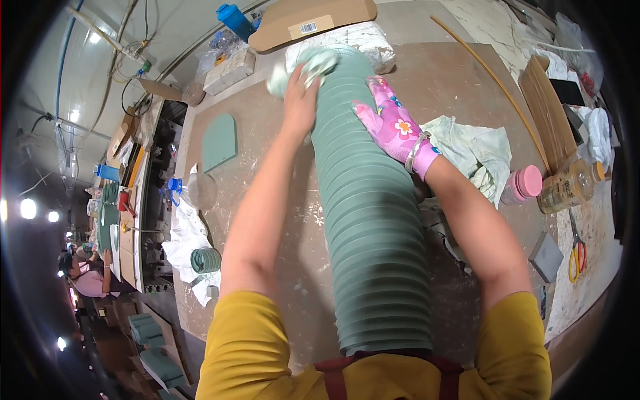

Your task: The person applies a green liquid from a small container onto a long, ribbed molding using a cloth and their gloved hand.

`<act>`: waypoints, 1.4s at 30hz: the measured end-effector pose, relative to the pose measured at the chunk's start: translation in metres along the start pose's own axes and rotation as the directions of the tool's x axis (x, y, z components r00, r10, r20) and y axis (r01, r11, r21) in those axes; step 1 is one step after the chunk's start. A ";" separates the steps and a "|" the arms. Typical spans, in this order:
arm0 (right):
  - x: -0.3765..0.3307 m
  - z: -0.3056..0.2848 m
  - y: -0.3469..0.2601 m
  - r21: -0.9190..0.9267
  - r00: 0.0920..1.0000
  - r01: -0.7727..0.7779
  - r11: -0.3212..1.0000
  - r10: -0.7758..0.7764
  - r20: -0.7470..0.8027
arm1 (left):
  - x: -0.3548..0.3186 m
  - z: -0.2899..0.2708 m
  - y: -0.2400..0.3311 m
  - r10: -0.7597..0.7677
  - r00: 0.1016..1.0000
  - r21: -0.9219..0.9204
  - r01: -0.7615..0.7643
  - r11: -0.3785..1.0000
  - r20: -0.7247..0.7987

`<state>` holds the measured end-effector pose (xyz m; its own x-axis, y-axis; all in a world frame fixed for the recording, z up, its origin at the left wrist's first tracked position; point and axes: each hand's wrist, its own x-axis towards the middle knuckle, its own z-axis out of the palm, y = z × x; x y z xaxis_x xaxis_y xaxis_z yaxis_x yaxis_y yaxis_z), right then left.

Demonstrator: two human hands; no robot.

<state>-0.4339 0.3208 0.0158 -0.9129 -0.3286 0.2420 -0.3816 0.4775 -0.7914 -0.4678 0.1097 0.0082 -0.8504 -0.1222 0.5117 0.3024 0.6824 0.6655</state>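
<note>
A long grey-green ribbed tube [370, 193] lies lengthwise across the table, from near my body to the far side. At its far left end my left hand [301, 100], bare, presses a crumpled pale cloth [319, 65] against the ribs. My right hand [398, 127] wears a pink flowered glove and a wristband. It lies on the tube's right flank with its fingers stretched out, holding nothing. Beside it on the table is a second crumpled pale cloth [470, 150].
A white wrapped block [373, 43] and a cardboard piece [327, 19] sit beyond the tube. At left are a flat green arched piece [220, 141] and a short ribbed ring [205, 260]. At right stand a pink-lidded jar [522, 185], a clear bottle [567, 189] and scissors [577, 253].
</note>
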 end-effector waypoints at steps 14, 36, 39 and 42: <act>-0.204 -0.101 0.014 -0.567 0.974 0.175 0.805 -0.059 0.217 | -0.237 -0.122 0.047 -0.554 0.833 -0.221 0.541 0.811 0.009; -0.272 -0.083 -0.123 0.324 0.987 -0.022 0.946 -0.030 0.156 | -0.329 -0.088 0.234 -0.337 0.825 -0.555 0.558 0.617 0.455; -0.273 -0.143 -0.101 0.598 0.950 -0.133 0.790 0.273 -0.151 | -0.291 -0.124 0.256 -0.007 0.934 -0.370 0.149 0.917 0.357; -0.276 -0.190 -0.025 0.192 0.931 0.083 0.978 -0.007 -0.366 | -0.328 -0.127 0.242 -0.035 0.946 -0.154 0.089 0.984 0.322</act>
<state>-0.1997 0.5541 0.0757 -0.8996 -0.0111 0.4366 -0.4215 0.2833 -0.8614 -0.0611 0.2233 0.0703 -0.9538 0.0927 0.2857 0.2883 0.5493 0.7843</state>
